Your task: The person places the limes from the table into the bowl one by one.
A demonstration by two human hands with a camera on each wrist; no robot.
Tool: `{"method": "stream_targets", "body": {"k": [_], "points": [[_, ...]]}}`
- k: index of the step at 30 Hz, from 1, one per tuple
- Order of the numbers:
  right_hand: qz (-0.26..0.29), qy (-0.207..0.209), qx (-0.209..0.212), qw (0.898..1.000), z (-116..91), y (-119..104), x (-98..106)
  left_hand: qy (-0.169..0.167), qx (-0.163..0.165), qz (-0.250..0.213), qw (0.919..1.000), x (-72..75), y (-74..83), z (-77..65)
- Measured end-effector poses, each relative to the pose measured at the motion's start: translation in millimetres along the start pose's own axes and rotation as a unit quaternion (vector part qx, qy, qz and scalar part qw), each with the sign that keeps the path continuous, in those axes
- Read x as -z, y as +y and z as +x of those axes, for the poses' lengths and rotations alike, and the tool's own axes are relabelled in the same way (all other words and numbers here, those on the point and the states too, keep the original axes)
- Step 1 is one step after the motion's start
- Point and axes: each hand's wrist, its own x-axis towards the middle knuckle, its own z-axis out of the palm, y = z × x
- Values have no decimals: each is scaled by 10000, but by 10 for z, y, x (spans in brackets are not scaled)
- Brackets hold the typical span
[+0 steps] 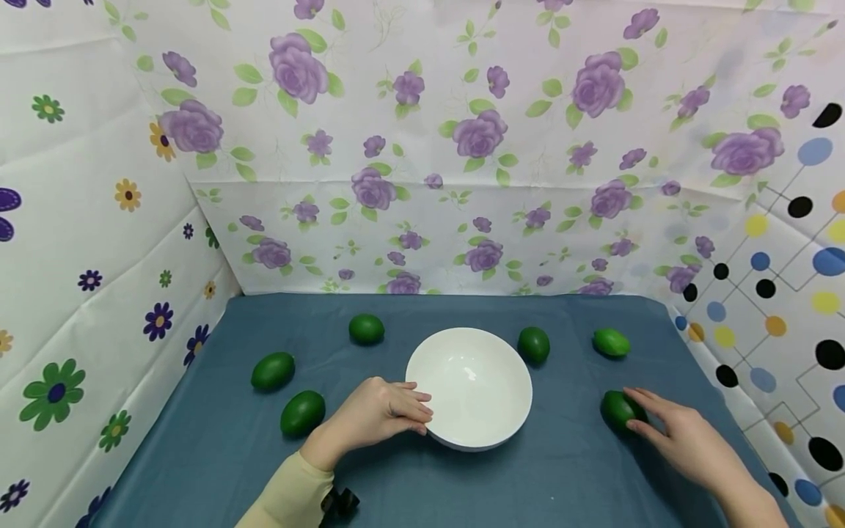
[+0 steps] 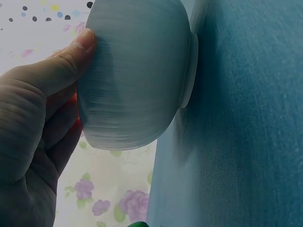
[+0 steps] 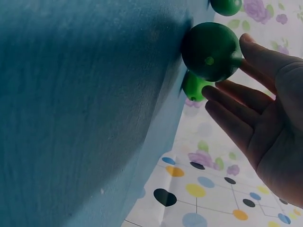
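Note:
A white bowl (image 1: 470, 389) stands upright on the blue cloth, nothing in it. My left hand (image 1: 386, 412) pinches its left rim; in the left wrist view the thumb (image 2: 85, 40) lies on the outer wall of the bowl (image 2: 137, 71) and the other fingers go behind the rim. On the right, my right hand (image 1: 686, 436) is spread around a dark green lime (image 1: 620, 412) that rests on the cloth. From the right wrist, the thumb and fairly straight fingers (image 3: 232, 101) show at either side of this lime (image 3: 211, 52).
Left of the bowl lie three dark green limes, one at the back (image 1: 366, 329), one farther left (image 1: 273, 371) and one by my left wrist (image 1: 303, 414). Behind the bowl's right side is another lime (image 1: 533, 346), with a brighter lime (image 1: 611, 342) farther right. Patterned cloth walls (image 1: 462, 220) border the table.

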Motion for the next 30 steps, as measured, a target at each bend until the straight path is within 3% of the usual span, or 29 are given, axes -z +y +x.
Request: {"method": "stream_targets", "body": {"k": [11, 20, 30], "points": [[75, -143, -70, 9998, 53, -24, -36, -4, 112, -121, 9999, -20, -10, -4], [277, -578, -390, 9972, 128, -45, -4, 11, 136, -122, 9998, -18, -12, -9], [376, -546, -611, 9959, 195, -57, 15, -76, 144, -47, 9999, -8, -2, 2]]}}
